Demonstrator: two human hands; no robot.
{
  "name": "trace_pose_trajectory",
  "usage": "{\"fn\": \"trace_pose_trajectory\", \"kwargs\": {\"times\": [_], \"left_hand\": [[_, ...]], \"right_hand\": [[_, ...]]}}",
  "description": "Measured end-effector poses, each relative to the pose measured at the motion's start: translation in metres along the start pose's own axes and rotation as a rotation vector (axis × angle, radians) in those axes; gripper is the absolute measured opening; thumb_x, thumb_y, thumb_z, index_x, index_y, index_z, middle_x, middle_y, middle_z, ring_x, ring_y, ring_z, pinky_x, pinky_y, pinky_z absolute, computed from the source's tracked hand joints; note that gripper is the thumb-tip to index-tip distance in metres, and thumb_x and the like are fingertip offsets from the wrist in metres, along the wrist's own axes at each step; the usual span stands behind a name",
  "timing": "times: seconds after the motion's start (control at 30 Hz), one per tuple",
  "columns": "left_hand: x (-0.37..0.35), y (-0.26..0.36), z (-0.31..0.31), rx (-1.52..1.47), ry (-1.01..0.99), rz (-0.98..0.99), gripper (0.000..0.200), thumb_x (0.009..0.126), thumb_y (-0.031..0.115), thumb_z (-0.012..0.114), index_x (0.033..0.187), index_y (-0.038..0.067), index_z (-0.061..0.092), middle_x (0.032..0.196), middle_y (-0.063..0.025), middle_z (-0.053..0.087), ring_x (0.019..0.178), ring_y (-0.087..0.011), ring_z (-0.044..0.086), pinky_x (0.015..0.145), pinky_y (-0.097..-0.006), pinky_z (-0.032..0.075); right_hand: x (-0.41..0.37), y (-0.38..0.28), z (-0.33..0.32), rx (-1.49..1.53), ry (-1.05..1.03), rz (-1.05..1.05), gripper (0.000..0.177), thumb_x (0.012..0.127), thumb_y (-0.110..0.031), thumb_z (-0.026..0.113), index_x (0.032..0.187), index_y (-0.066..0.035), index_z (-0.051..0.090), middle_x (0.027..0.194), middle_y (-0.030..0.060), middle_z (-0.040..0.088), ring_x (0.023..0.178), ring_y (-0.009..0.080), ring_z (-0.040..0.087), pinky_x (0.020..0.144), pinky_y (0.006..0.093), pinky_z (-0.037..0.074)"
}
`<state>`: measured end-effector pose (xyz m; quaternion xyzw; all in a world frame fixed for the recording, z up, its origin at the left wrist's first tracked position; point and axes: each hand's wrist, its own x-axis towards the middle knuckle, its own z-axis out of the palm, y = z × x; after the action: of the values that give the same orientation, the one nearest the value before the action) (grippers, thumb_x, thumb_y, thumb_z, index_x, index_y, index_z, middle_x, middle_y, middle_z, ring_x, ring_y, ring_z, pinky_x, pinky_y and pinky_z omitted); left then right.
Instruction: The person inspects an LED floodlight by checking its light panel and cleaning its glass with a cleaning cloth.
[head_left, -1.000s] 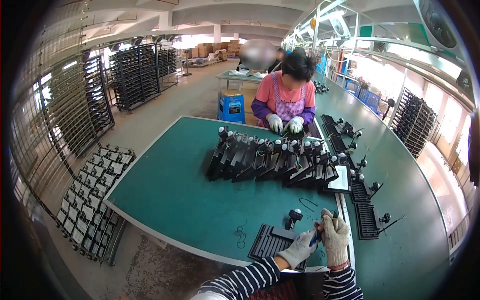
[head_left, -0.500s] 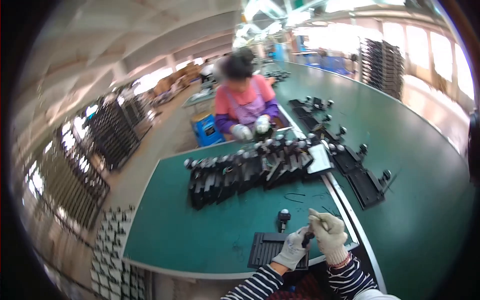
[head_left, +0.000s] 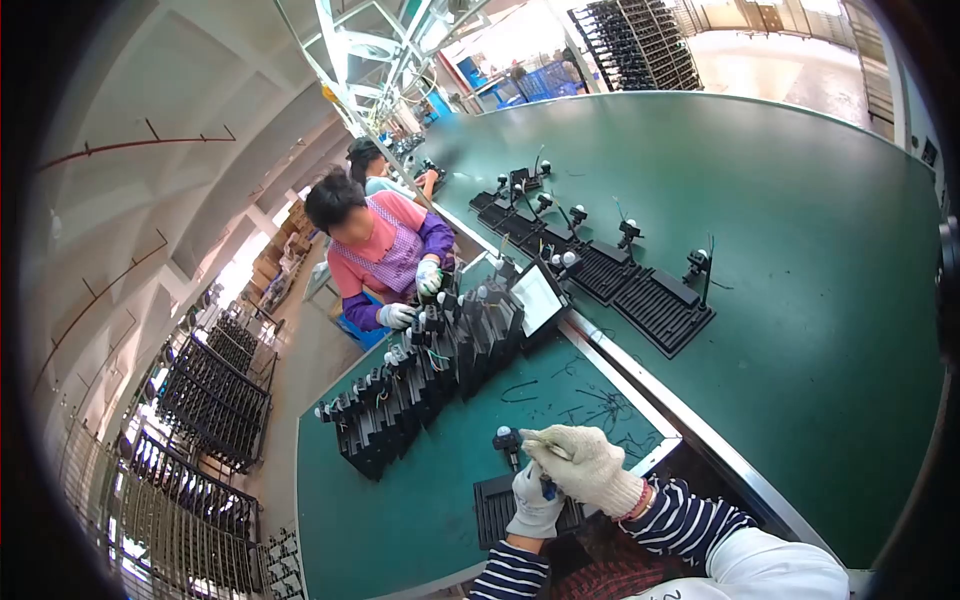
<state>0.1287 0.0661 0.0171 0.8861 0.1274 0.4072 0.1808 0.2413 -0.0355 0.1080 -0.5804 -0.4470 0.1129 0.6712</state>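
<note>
A black finned panel (head_left: 492,507) lies on the green table in front of me, with a round-headed sensor (head_left: 507,439) standing at its far edge. My left hand (head_left: 536,508), in a pale glove, is closed over the panel around a small dark piece that I cannot name. Just above it, my right hand (head_left: 587,466) in a cream knit glove is closed, its thumb and forefinger pinched beside the sensor. Whatever lies between those fingertips is hidden.
A row of black finned units (head_left: 430,385) stands across the table, with a white-faced panel (head_left: 538,298) at its end. Cut black wires (head_left: 600,408) lie nearby. More units (head_left: 660,310) line the adjoining table. A co-worker (head_left: 375,240) handles the row's far side.
My view has turned and tilted, shifting the row and co-worker leftward. My right hand has come over my left, and its fingers now point left rather than up.
</note>
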Motion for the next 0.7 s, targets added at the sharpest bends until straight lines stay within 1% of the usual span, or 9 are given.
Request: {"fn": "trace_pose_trajectory", "kwargs": {"times": [0.23, 0.3, 0.37, 0.4, 0.43, 0.47, 0.6, 0.63, 0.7], "left_hand": [[0.001, 0.003, -0.007, -0.025, -0.080, -0.104, 0.040, 0.077, 0.017, 0.077, 0.112, 0.007, 0.060, 0.086, -0.0142, 0.068, 0.078, -0.0380, 0.068, 0.067, -0.0444, 0.055], [0.012, 0.017, -0.014, -0.059, -0.073, -0.197, 0.043, 0.077, 0.017, 0.076, 0.116, 0.006, 0.060, 0.088, -0.0168, 0.068, 0.081, -0.0398, 0.067, 0.070, -0.0460, 0.055], [0.029, 0.039, -0.023, -0.136, 0.056, -0.187, 0.048, 0.078, 0.014, 0.074, 0.123, 0.006, 0.060, 0.097, -0.0174, 0.069, 0.087, -0.0388, 0.068, 0.074, -0.0452, 0.055], [0.036, 0.048, -0.036, -0.184, -0.033, -0.211, 0.047, 0.082, 0.012, 0.071, 0.128, 0.006, 0.061, 0.105, -0.0177, 0.070, 0.092, -0.0379, 0.069, 0.078, -0.0437, 0.056], [0.036, 0.040, -0.032, -0.208, -0.032, -0.181, 0.042, 0.090, 0.027, 0.066, 0.124, 0.002, 0.063, 0.104, -0.0158, 0.072, 0.093, -0.0323, 0.071, 0.082, -0.0366, 0.056], [0.037, 0.040, -0.034, -0.266, 0.018, -0.189, 0.043, 0.090, 0.027, 0.065, 0.124, 0.002, 0.063, 0.105, -0.0164, 0.072, 0.093, -0.0330, 0.072, 0.083, -0.0367, 0.056], [0.031, 0.040, -0.034, -0.381, 0.185, -0.231, 0.042, 0.089, 0.027, 0.065, 0.121, 0.001, 0.065, 0.105, -0.0180, 0.072, 0.093, -0.0357, 0.071, 0.083, -0.0377, 0.056], [0.031, 0.045, -0.038, -0.334, 0.197, -0.174, 0.041, 0.089, 0.027, 0.065, 0.120, 0.001, 0.065, 0.105, -0.0181, 0.072, 0.093, -0.0360, 0.071, 0.083, -0.0383, 0.056], [0.041, 0.061, -0.050, -0.239, 0.209, -0.065, 0.040, 0.089, 0.028, 0.065, 0.118, 0.001, 0.066, 0.104, -0.0181, 0.072, 0.092, -0.0367, 0.071, 0.083, -0.0394, 0.057]], "right_hand": [[0.006, -0.009, -0.002, 0.074, -0.117, 0.077, 0.022, 0.091, -0.009, 0.072, 0.111, 0.002, 0.072, 0.074, 0.0086, 0.071, 0.065, 0.0074, 0.065, 0.059, 0.0227, 0.052], [0.013, -0.020, -0.013, -0.079, -0.163, -0.083, 0.022, 0.091, -0.007, 0.071, 0.111, 0.001, 0.071, 0.098, 0.0126, 0.072, 0.087, 0.0112, 0.068, 0.074, 0.0260, 0.054], [0.010, -0.011, -0.021, -0.113, -0.086, -0.229, 0.040, 0.089, -0.013, 0.075, 0.125, 0.000, 0.065, 0.109, 0.0151, 0.069, 0.098, 0.0185, 0.068, 0.083, 0.0298, 0.055], [0.001, 0.010, -0.015, 0.118, 0.011, -0.079, 0.046, 0.088, -0.012, 0.075, 0.130, 0.001, 0.061, 0.115, 0.0155, 0.065, 0.103, 0.0194, 0.065, 0.087, 0.0312, 0.055], [-0.013, 0.035, -0.010, 0.341, 0.108, 0.082, 0.052, 0.088, -0.011, 0.076, 0.135, 0.003, 0.057, 0.121, 0.0159, 0.062, 0.108, 0.0203, 0.063, 0.092, 0.0326, 0.054], [-0.023, 0.046, -0.017, 0.324, 0.089, 0.338, 0.073, 0.084, -0.010, 0.080, 0.145, 0.007, 0.043, 0.125, 0.0159, 0.059, 0.116, 0.0209, 0.058, 0.099, 0.0348, 0.051], [-0.072, 0.036, -0.001, 0.217, -0.060, 0.544, 0.080, 0.081, -0.005, 0.080, 0.146, 0.009, 0.035, 0.143, 0.0199, 0.046, 0.119, 0.0200, 0.054, 0.104, 0.0323, 0.046], [-0.080, 0.032, 0.004, 0.062, -0.083, 0.359, 0.090, 0.083, -0.015, 0.081, 0.152, 0.008, 0.028, 0.135, 0.0211, 0.055, 0.124, 0.0244, 0.056, 0.102, 0.0361, 0.047], [-0.075, 0.015, 0.010, -0.005, -0.187, 0.480, 0.081, 0.083, -0.012, 0.079, 0.150, 0.002, 0.035, 0.132, 0.0182, 0.058, 0.122, 0.0235, 0.058, 0.102, 0.0370, 0.047]]}}
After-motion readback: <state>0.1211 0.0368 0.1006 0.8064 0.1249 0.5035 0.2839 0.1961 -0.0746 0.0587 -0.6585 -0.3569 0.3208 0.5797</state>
